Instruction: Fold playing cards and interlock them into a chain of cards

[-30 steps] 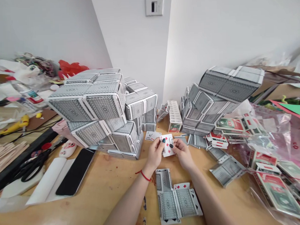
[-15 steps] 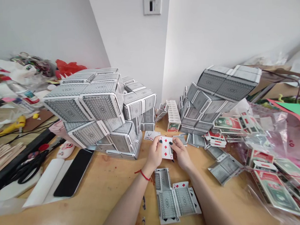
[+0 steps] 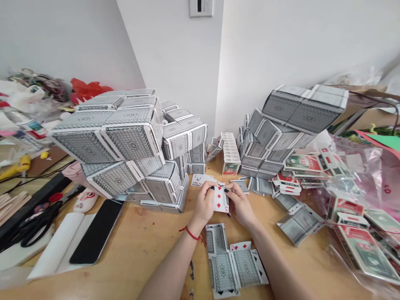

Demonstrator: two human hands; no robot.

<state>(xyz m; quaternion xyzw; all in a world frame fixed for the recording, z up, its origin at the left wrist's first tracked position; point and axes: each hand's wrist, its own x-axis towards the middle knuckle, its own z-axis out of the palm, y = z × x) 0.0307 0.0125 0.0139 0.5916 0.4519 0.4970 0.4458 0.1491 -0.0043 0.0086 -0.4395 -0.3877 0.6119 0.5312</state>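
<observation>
L hand (image 3: 205, 204) & R hand (image 3: 242, 205) pinch red-diamond playing card (image 3: 221, 199) tight at lower centre of frame — white face, edges partly hidden, rank hard to read.

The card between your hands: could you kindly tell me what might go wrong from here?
The tall grey pile beside your left hand overhangs its base, so a knock could likely bring it down. The tilted block on the right heap looks unsteady too. The card could also get bent, or drop onto the loose cards below.
</observation>
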